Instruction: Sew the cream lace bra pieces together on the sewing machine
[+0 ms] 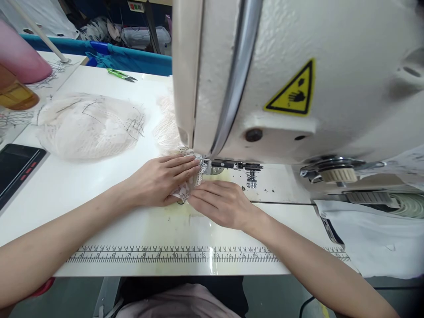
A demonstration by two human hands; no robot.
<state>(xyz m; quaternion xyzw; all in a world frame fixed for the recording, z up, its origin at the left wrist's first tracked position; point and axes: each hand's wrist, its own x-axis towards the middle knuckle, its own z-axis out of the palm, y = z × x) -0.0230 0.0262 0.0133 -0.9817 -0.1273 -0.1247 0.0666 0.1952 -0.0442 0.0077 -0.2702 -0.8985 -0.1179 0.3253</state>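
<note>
from where i stand, the white bench (139, 229) spreads across most of the place, and the big cream sewing machine (281, 44) looms over its right half. white cloth (380, 238) is draped at the near right, and a puffy bundle of pale lace (86, 128) strewn with dark threads sits over on the left. a printed ruler strip (165, 255) runs along the near edge. then come the two hands: the left hand (162, 181) lies palm down, its fingers stretched out side by side, pressing on the cloth rather than gripping it; the right hand (225, 203) is half curled, fingertips on the fabric's near right edge, and i can't tell whether it's pinching. a dark flat device (16, 172) lies at the far left of the bench. the small lace piece (190, 185) is between and under those hands, just left of the machine's foot area. smallest, green-handled snips (121, 75) rest farther back.
</note>
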